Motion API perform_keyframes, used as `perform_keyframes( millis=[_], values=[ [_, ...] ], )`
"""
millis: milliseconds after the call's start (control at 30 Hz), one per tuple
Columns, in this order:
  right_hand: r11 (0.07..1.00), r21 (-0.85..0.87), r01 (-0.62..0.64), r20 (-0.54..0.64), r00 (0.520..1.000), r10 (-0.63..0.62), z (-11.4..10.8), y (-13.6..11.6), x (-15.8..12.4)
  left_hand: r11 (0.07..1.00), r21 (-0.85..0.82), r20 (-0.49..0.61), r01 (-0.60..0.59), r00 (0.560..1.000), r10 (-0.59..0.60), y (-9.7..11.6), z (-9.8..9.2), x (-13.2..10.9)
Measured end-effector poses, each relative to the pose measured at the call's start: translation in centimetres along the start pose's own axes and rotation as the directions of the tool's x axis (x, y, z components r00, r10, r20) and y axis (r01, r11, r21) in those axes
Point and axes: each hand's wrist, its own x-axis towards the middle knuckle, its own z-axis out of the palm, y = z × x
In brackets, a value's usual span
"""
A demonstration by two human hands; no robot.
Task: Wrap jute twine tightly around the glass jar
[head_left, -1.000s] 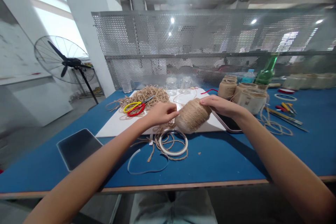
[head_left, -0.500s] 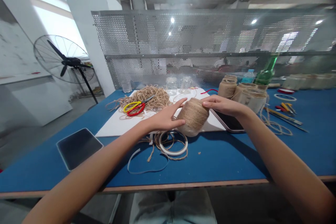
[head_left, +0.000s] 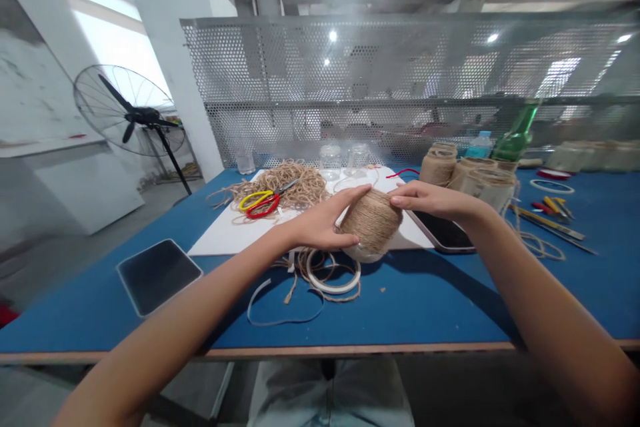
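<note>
A jar wrapped in brown twine (head_left: 375,220) is tilted above the front edge of a white board (head_left: 215,237), its clear glass end pointing down toward me. My left hand (head_left: 333,219) grips it from the left, thumb low and fingers on top. The fingers of my right hand (head_left: 425,199) press on its upper right side. Just below lies a roll of white tape (head_left: 334,288) with loose twine around it. Scissors with one yellow and one red handle (head_left: 263,203) rest on a tangled heap of twine (head_left: 300,180).
Twine-wrapped jars (head_left: 439,165), a green bottle (head_left: 517,137) and a blue-capped bottle (head_left: 480,145) stand at the right. Two clear jars (head_left: 330,161) are behind the board. A phone (head_left: 445,232), a dark tablet (head_left: 159,277) and a clear strip (head_left: 285,322) lie on the blue table (head_left: 400,320).
The wrapped jar has turned slightly in my hands, and my left fingers reach a little farther over its top. The whole view has shifted slightly.
</note>
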Motion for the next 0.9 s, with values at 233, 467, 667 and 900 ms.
perform_keyframes(
  millis=[233, 467, 667, 900],
  values=[
    [0.998, -0.011, -0.060, -0.087, 0.994, 0.059, 0.2, -0.1, 0.2, 0.999, 0.032, -0.052, -0.018, 0.998, 0.019, -0.3, 0.5, 0.1],
    [0.996, 0.050, -0.077, -0.319, 0.944, 0.089, 1.6, -0.3, 1.3, 0.996, 0.064, -0.131, 0.067, 0.990, -0.059, 0.4, 0.9, 0.4],
    [0.992, 0.012, -0.127, -0.466, 0.877, 0.118, 2.6, -0.2, 2.2, 0.985, 0.057, -0.226, 0.163, 0.963, -0.146, 1.0, 1.9, 0.6],
    [0.997, -0.040, -0.065, -0.383, 0.923, 0.044, 2.0, -0.6, 1.7, 0.987, 0.089, -0.199, 0.135, 0.973, -0.115, 1.3, 1.6, 0.4]
  ],
)
